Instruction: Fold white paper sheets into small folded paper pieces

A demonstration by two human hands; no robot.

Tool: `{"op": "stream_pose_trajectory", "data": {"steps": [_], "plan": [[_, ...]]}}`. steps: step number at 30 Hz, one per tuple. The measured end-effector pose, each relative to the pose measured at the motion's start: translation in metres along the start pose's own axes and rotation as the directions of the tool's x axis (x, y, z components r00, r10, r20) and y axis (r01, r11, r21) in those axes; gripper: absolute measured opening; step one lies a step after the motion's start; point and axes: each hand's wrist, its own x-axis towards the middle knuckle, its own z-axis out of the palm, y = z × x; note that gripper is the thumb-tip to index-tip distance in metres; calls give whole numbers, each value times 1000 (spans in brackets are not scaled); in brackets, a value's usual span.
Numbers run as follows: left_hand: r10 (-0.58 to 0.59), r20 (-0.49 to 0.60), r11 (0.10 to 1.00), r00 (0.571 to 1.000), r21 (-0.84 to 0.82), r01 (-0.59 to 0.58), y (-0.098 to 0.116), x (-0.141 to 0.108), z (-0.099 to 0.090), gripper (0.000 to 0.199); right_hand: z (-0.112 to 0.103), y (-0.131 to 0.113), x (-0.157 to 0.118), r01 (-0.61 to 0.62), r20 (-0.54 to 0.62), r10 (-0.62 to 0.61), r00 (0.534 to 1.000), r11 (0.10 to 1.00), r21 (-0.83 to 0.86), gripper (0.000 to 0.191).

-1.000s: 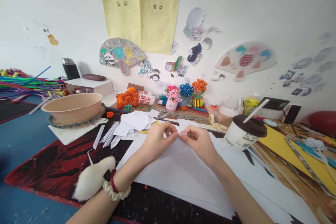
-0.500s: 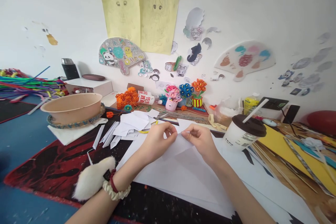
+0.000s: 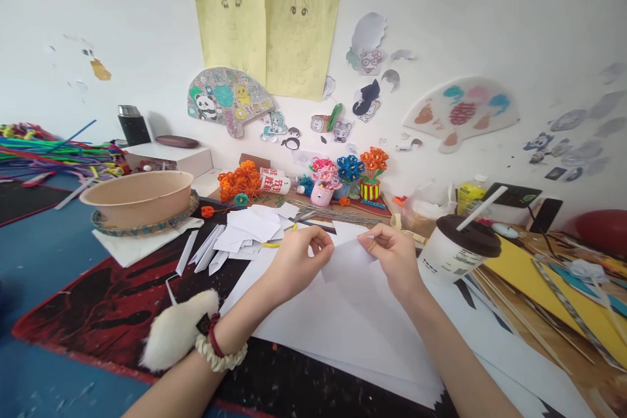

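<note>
Between my hands is a small piece of white paper (image 3: 347, 260), held up over larger white sheets (image 3: 343, 333). My left hand (image 3: 304, 260) pinches its left edge between thumb and fingers. The upper right corner is in the pinch of my right hand (image 3: 392, 255). To the left of my left hand lies a pile of cut white paper pieces (image 3: 252, 225), with several narrow folded strips (image 3: 208, 248) beside it. A yellow-handled tool (image 3: 271, 245), partly hidden, pokes out from the pile.
A lidded cup with a straw (image 3: 458, 245) stands close by my right hand. A fluffy white object (image 3: 179, 330) lies next to my left wrist. Further back are a beige basin (image 3: 137, 199), orange pipe-cleaner flowers (image 3: 240, 181) and small flower pots (image 3: 322, 194).
My right hand has moved to the right, away from my left, and more of the small paper shows between them. The view has shifted slightly.
</note>
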Motion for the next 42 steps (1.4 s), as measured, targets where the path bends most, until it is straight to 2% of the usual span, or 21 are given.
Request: {"op": "stream_pose_trajectory", "data": {"steps": [5,8,17,19,22,25,32,42], "plan": [[-17,-27,1000,1000,14,17,-1,0,-2,12,-9,7,7,14,-95,-20,995,998,-64,26],[-10,-80,998,997,54,15,-3,0,-3,13,-12,9,9,33,-144,-45,989,996,-87,27],[36,-292,978,956,207,26,-1,0,-7,9,5,0,-2,49,33,-43,999,977,-207,26],[51,-259,977,964,213,5,0,-1,-7,9,8,-2,-4,52,65,-39,997,976,-210,25],[96,-126,970,987,235,-64,0,-2,-2,6,11,-4,-6,52,133,-28,991,982,-179,24],[132,-63,958,989,266,-110,-3,-3,3,7,13,-7,-9,46,180,-21,984,990,-134,24],[76,-68,973,995,224,-59,-5,-1,6,7,14,-9,-10,83,206,-56,977,989,-125,22],[80,-91,984,993,165,-64,-6,0,5,6,14,-8,-10,84,219,-59,974,991,-108,21]]}}
